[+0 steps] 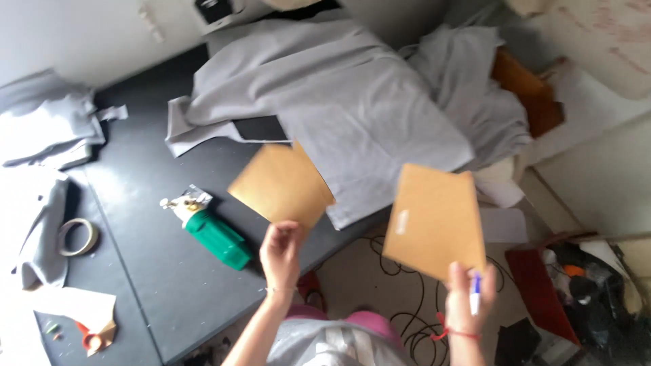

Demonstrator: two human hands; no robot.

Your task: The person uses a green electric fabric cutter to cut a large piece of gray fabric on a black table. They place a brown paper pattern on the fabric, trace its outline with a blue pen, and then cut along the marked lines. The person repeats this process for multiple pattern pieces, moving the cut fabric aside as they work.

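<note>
Head view: left hand [281, 252] pinches the bottom corner of a brown cardboard piece [281, 184], held up over the front edge of the dark table [156, 285]. Right hand [465, 293] is closed on the bottom edge of a second, larger brown cardboard piece [435, 220], held up over the floor just right of the table, with a blue-and-white pen [475, 294] in the same grip. The two pieces are apart, side by side. On the table: grey fabric [339, 102] heaped at the back, green tool [218, 238] just left of the left hand, tape roll [76, 236] near the left edge. Black cables [400, 271] on the floor below the hands. Red string on the right wrist.
</note>
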